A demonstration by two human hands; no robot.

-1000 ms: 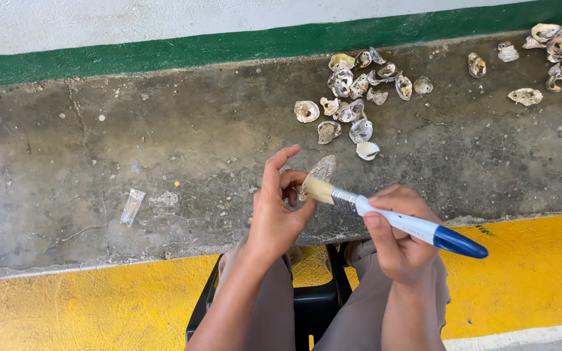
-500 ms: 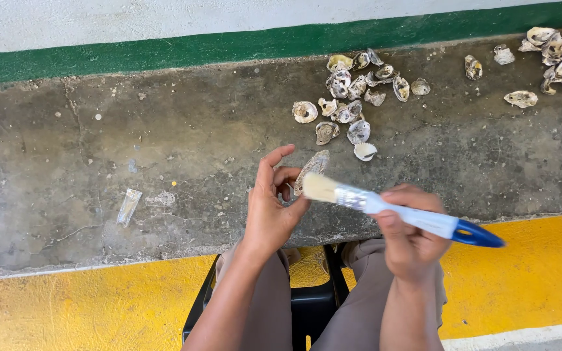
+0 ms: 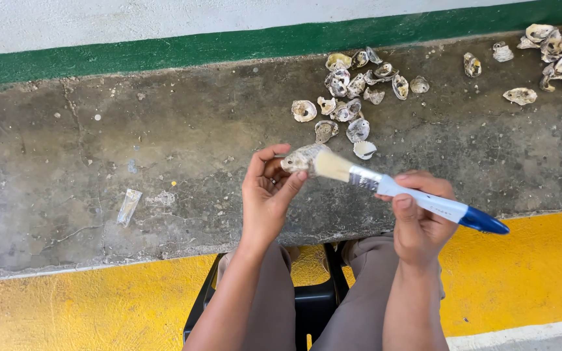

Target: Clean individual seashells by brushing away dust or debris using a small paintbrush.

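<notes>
The oyster shell (image 3: 299, 159) sits pinched in the left hand (image 3: 267, 195), thumb and fingertips pressed on its edges, held above the near part of the concrete table (image 3: 99, 162). Its long axis runs roughly left to right, one end toward the brush. The paintbrush (image 3: 411, 195) lies on a slant: pale bristles up-left touching the shell, white handle running down-right to a blue tip. The right hand (image 3: 421, 221) has its grip wrapped tight round the middle of the handle.

The table is rough, stained and cracked, with a green stripe along the far wall. A cluster of shells (image 3: 352, 91) lies just beyond the hands, another heap (image 3: 557, 55) at far right. A small clear wrapper (image 3: 128, 207) lies well to the left, with bare concrete around it. The near edge drops to a yellow floor (image 3: 66, 305), where the person's knees straddle a black stool (image 3: 317, 305).
</notes>
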